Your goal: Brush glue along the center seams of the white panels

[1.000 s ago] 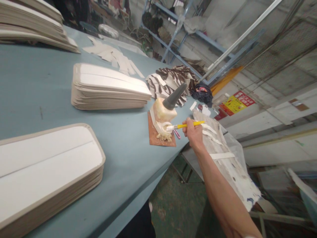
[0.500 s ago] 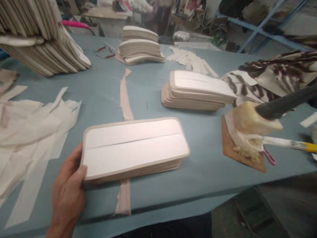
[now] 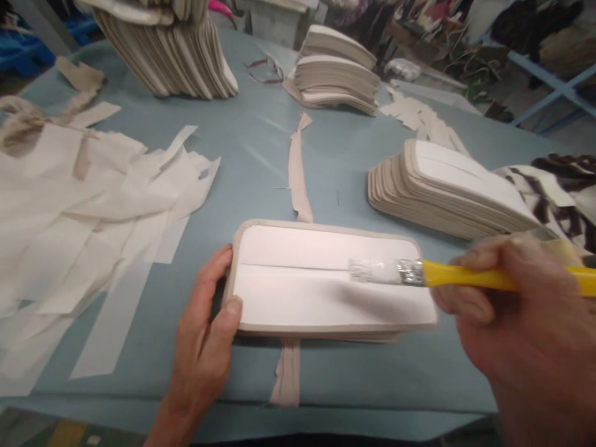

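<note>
In front of me lies a stack of rounded panels (image 3: 298, 304), white on top with a beige edge and a slit along the middle. My left hand (image 3: 207, 323) grips its left end, thumb on the top face and fingers round the far side. My right hand (image 3: 507, 298), a little blurred, is closed round the yellow handle of a paintbrush (image 3: 447, 274). The brush's white-coated bristles point left over the panel's right half; whether they touch it I cannot tell. Beneath the stack runs a beige fabric strip (image 3: 300, 177), showing at both sides.
Another panel stack (image 3: 433, 192) sits to the right, with a curved pile (image 3: 338, 74) farther back. A tall row of panels (image 3: 172, 53) stands at the back left. Pale fabric strips (image 3: 116, 211) cover the table's left side. Striped cloth (image 3: 563, 192) lies at the right.
My right hand has come into view with the paintbrush, which earlier lay at the glue-like heap on the right. The view has swung, and my left hand still grips the stack.
</note>
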### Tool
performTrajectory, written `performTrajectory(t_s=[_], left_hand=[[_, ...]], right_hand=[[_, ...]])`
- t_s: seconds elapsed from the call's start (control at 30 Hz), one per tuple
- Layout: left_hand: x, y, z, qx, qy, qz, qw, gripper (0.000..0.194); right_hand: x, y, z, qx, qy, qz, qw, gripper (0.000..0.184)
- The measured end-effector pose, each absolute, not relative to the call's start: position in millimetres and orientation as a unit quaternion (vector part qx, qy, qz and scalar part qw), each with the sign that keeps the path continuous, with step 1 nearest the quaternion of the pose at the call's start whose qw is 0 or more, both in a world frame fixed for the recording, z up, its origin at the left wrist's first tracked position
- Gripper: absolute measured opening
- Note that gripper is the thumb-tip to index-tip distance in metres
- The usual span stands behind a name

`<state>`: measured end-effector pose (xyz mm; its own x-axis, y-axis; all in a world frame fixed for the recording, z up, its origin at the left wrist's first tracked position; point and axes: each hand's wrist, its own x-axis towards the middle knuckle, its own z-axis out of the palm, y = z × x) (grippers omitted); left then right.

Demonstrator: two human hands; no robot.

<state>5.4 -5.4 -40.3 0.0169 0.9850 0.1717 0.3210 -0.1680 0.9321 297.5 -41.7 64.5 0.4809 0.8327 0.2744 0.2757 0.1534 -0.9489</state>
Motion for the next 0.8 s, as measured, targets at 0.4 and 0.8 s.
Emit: performTrajectory(t_s=[0.4, 0.8], left_hand=[[7, -6, -41, 0.634, 0.512, 0.453, 0.36, 0.049], [4, -3, -41, 0.641, 0.514, 0.448, 0.351, 0.054]], right_hand=[[191, 1, 65, -0.593, -0.492, 0.298, 0.564, 0.037], [193, 4, 57, -0.602, -0.507, 0.317, 0.529, 0.039]])
